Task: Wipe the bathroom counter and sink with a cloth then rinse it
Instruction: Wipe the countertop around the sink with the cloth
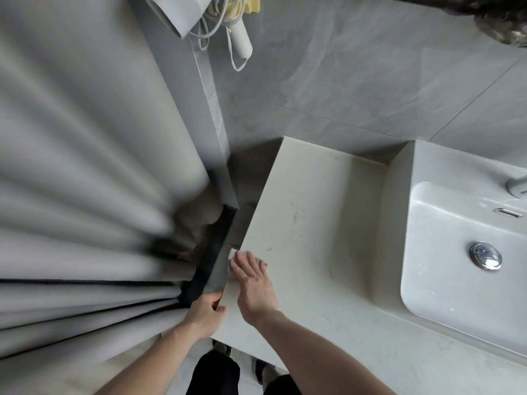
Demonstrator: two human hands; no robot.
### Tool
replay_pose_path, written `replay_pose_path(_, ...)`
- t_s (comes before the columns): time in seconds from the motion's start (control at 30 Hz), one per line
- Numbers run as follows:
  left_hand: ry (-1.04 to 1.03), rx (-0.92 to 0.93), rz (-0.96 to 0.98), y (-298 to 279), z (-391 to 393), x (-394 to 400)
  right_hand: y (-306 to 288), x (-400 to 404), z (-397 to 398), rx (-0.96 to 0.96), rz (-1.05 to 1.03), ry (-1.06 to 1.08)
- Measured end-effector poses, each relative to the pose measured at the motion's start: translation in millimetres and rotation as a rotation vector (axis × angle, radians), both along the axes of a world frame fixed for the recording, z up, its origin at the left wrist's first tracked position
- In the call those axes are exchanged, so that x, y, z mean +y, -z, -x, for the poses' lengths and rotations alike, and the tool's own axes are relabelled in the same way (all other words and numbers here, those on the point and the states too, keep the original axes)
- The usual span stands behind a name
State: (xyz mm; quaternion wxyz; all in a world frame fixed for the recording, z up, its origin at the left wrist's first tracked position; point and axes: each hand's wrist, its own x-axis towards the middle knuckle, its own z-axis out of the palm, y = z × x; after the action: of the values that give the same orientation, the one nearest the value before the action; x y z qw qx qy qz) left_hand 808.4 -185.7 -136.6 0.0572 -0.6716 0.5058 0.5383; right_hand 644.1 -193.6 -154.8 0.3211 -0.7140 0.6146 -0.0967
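Note:
My right hand (pixel 253 283) lies flat, fingers straight, pressing a small white cloth (pixel 232 254) onto the left edge of the beige counter (pixel 319 223); only a corner of the cloth shows past the fingertips. My left hand (pixel 204 310) grips the counter's front left corner, fingers curled over its edge. The white sink (pixel 456 243) sits to the right, with a chrome drain plug (pixel 485 255) in its basin and the base of a tap (pixel 517 187) behind it.
A grey curtain (pixel 85 195) hangs close on the left, beside a dark gap next to the counter. A white hair dryer (pixel 199 15) with its cord hangs on the grey tiled wall (pixel 356 81) above. My legs and the pale floor show below.

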Motion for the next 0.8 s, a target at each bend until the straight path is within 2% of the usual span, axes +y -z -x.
replay_pose_path(0.1, 0.003, -0.009, -0.036, 1, -2, -4, -5, -1, 26, -0.104, 0.009, 0.091)
replay_pose_path(0.23, -0.025, 0.004, -0.042, -1, 1, -19, -21, 3, 94, -0.17, 0.094, 0.383)
replay_pose_path(0.37, -0.174, 0.101, 0.051, -6, 18, -42, -23, -1, 163, -0.058, 0.241, 0.578)
replay_pose_path(0.47, -0.226, 0.109, 0.112, -3, 33, -61, -16, -3, 188, 0.056, 0.188, 0.657)
replay_pose_path(0.6, -0.197, -0.008, 0.207, 10, 45, -67, 10, 4, 176, 0.164, 0.005, 0.674)
replay_pose_path(0.7, -0.194, -0.055, 0.227, 20, 50, -61, 25, 6, 136, 0.174, 0.028, 0.681)
replay_pose_path(0.8, -0.165, -0.072, 0.303, 29, 51, -49, 30, -5, 84, 0.099, 0.084, 0.563)
